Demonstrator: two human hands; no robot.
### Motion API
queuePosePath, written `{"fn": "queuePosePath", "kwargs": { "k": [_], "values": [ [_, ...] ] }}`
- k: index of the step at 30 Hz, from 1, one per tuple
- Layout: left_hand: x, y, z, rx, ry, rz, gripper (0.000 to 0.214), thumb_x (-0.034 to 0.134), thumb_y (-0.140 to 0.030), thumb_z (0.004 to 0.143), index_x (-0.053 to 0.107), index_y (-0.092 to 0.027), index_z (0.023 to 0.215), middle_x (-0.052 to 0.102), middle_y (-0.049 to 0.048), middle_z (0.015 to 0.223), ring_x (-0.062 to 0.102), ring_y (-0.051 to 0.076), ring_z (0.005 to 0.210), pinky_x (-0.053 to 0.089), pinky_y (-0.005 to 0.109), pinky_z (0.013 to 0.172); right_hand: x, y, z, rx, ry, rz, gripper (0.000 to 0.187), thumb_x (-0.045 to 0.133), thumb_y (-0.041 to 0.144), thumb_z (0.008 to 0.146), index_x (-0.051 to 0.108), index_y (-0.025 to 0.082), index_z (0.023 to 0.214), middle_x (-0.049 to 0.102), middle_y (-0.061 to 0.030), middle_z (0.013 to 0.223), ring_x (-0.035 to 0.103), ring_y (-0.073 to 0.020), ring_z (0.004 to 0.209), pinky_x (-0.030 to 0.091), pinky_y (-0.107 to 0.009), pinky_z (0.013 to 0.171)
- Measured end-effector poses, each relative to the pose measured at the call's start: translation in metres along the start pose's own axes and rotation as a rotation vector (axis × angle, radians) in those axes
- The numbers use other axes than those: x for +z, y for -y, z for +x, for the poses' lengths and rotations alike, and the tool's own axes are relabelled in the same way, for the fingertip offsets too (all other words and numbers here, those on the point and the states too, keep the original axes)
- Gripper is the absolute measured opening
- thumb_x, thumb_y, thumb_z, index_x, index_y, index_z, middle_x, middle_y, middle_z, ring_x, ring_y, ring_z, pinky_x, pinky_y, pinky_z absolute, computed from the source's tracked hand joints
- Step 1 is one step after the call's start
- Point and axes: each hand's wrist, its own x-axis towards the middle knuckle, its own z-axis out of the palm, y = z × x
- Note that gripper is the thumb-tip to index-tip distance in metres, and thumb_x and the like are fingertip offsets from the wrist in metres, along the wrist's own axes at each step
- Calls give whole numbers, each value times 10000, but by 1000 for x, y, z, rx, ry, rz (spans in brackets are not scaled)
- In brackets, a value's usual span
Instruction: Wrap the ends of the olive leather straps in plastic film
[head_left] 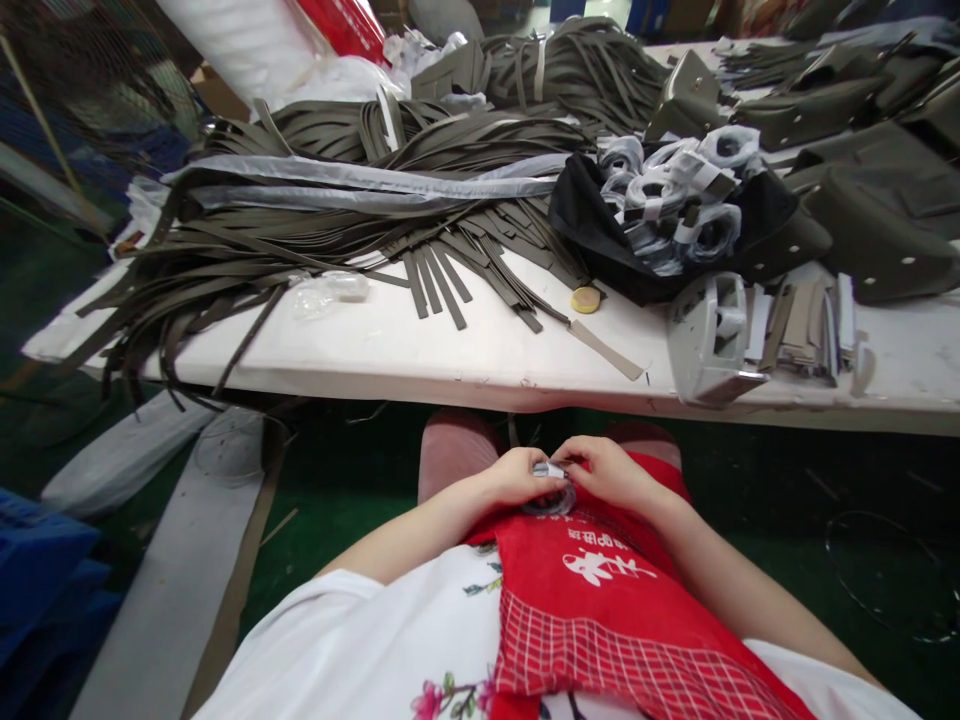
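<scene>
Both hands rest on my lap, over a red apron (600, 590). My left hand (517, 476) is closed around a small roll of clear tape (551, 495). My right hand (604, 468) pinches the tape's loose end right beside the left thumb. The hands touch each other below the front edge of the white table (420, 350). The fingertips are partly hidden by the roll.
On the table lie a big heap of olive-grey straps (375, 200), a black bag holding several tape rolls (675, 200), a grey tape dispenser (709, 340), short strap pieces (802, 325) and a yellow disc (585, 299). Olive bag panels (862, 150) pile at the right.
</scene>
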Motion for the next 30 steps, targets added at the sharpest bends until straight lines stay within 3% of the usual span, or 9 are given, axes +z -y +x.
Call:
{"fn": "queuePosePath", "kwargs": {
  "k": [5, 11, 14, 20, 25, 28, 30],
  "values": [
    [-14, -6, 12, -1, 34, -472, 400, 825, -295, 530, 688, -81, 839, 671, 56, 664, 532, 93, 512, 396, 222, 518, 3, -1, -12, -167, -73, -51, 473, 563, 136, 808, 607, 239, 1268, 627, -96, 1272, 581, -253, 1170, 449, -451, 1046],
    [-17, -29, 22, 98, -79, -654, 294, 750, -328, 656, 725, -96, 836, 674, 52, 715, 538, 96, 564, 412, 211, 526, 16, -7, -15, -200, -247, -194, 777, 549, 124, 819, 267, 264, 1529, 371, -112, 1532, 325, -280, 1424, 322, -531, 1166],
    [-14, -36, 23, 135, -83, -693, 398, 817, -389, 646, 728, -87, 889, 674, 55, 743, 539, 93, 584, 418, 210, 547, 20, -6, -13, -192, -328, -278, 854, 526, 97, 810, 160, 286, 1557, 313, -99, 1571, 280, -288, 1451, 296, -559, 1175],
    [-10, -42, 23, 121, 17, -711, 516, 874, -448, 606, 719, -87, 941, 660, 43, 777, 528, 74, 580, 426, 212, 575, 10, -7, -13, -249, -342, -312, 843, 516, 77, 751, 253, 265, 1529, 386, -103, 1534, 325, -307, 1431, 301, -576, 1164],
    [-6, -46, 23, 124, 39, -755, 530, 894, -421, 579, 717, -84, 949, 665, 53, 801, 544, 80, 603, 440, 219, 605, 14, 0, -12, -242, -422, -326, 956, 511, 78, 720, 87, 221, 1565, 390, -137, 1531, 359, -316, 1414, 269, -617, 1164],
    [-6, -49, 21, 153, 40, -768, 535, 900, -381, 574, 717, -84, 980, 678, 66, 822, 568, 93, 624, 448, 223, 620, 13, 6, -14, -263, -407, -370, 922, 507, 73, 725, 136, 210, 1558, 384, -118, 1540, 330, -296, 1433, 273, -577, 1179],
    [-9, -50, 18, 156, 31, -766, 515, 891, -354, 588, 720, -85, 992, 687, 71, 822, 572, 94, 615, 449, 223, 618, -2, 8, -18, -296, -419, -405, 856, 521, 94, 754, 215, 222, 1543, 416, -99, 1521, 344, -285, 1425, 303, -536, 1176]
  ]
}}
